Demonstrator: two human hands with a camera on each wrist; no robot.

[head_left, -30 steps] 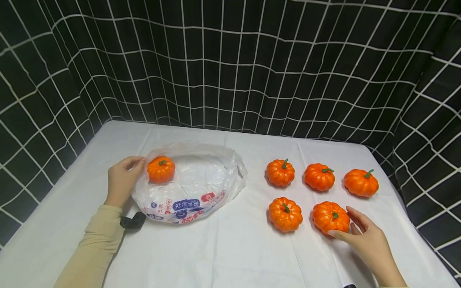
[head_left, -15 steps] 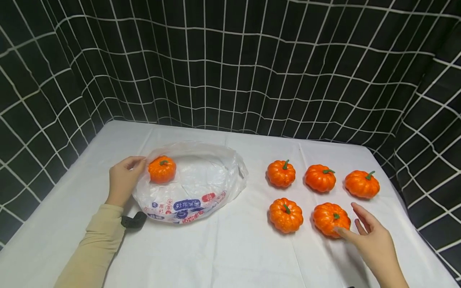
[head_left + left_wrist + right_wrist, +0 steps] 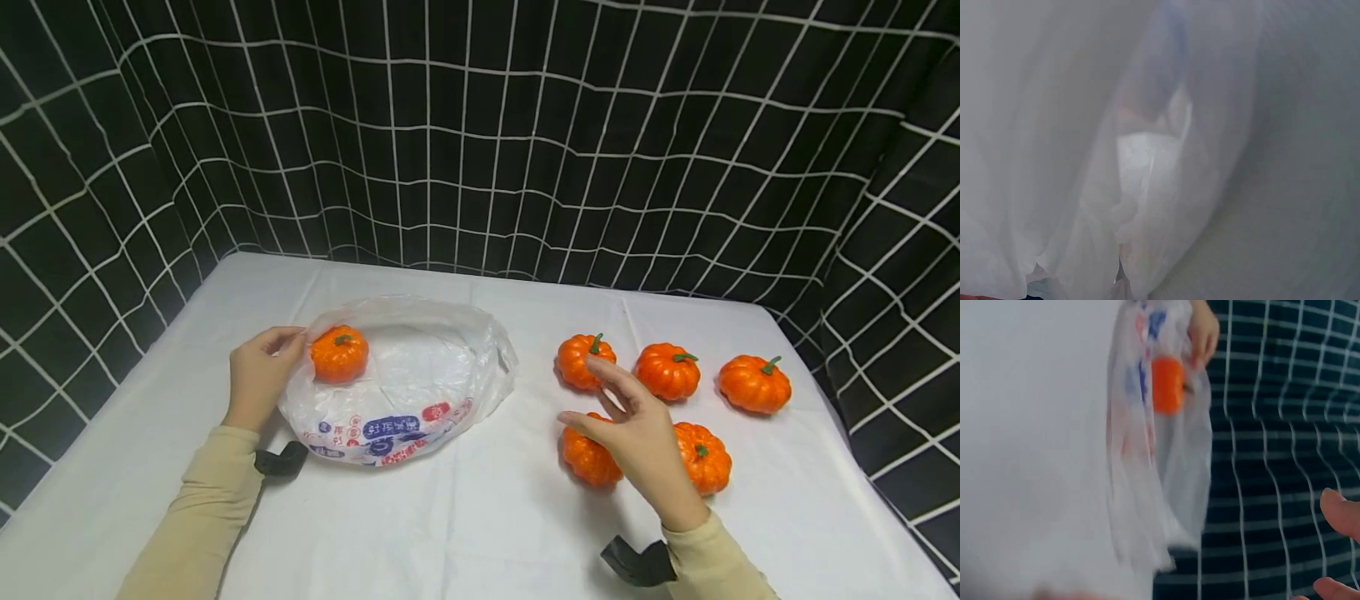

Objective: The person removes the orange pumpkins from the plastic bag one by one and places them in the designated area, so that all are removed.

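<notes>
My left hand (image 3: 258,371) pinches the left rim of a thin white plastic bag (image 3: 390,429) with red and blue print. One orange pumpkin (image 3: 340,354) with a green stem lies inside it, close to that hand. On the right, my right hand (image 3: 641,442) hovers with fingers spread and nothing between them. It partly covers the front-left pumpkin (image 3: 588,454) and a bit of the front-right pumpkin (image 3: 705,458). In the right wrist view, fingertips (image 3: 1342,515) show at the right edge, apart from the bag. Blurred white plastic fills most of the left wrist view.
Behind the front pair stand a left pumpkin (image 3: 581,367), a middle pumpkin (image 3: 666,372) and a right pumpkin (image 3: 753,385). All rest on a white-covered table (image 3: 502,517). A black curtain (image 3: 480,150) with white grid lines encloses the back and sides.
My right hand has let go of the front-right pumpkin, which stays in place, and has moved left over the front-left one. The left hand and bag have hardly moved.
</notes>
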